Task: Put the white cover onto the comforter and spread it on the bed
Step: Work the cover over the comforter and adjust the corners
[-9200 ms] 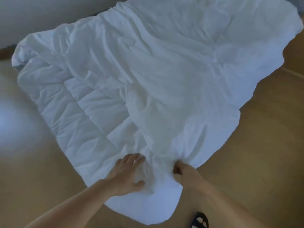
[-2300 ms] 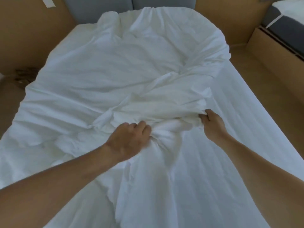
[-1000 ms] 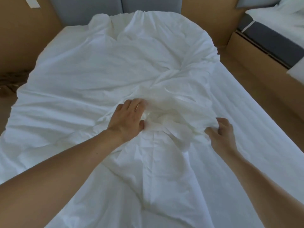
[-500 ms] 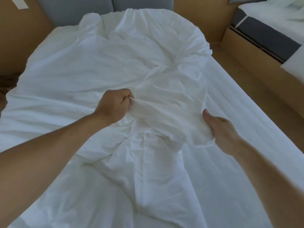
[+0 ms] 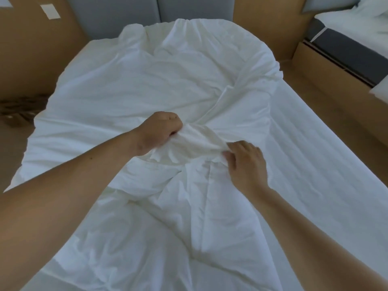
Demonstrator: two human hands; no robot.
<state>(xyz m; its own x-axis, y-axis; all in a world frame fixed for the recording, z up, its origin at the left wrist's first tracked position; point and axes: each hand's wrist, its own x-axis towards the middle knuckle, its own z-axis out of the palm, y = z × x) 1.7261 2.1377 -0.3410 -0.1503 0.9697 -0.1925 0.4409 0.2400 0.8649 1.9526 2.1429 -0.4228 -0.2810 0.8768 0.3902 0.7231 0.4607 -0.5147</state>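
White crumpled fabric cover (image 5: 147, 85) lies bunched over white striped bed sheet (image 5: 315, 156), near end running toward viewer, sheet bare at right. Left hand (image 5: 160, 131) clenched in fist round raised fold at cover's middle. Right hand (image 5: 246, 162) just beside it, fingertips pinching same fold's other end. Grey padded headboard (image 5: 126, 15) beyond. Second white-made bed (image 5: 357, 32) far right.

The striped sheet (image 5: 310, 148) along the right of the frame lies flat and bare — open passage. The rumpled white cover (image 5: 159, 76) heaps over centre and left; a grey headboard (image 5: 117, 17) walls the top, a second bed (image 5: 346, 45) the upper right
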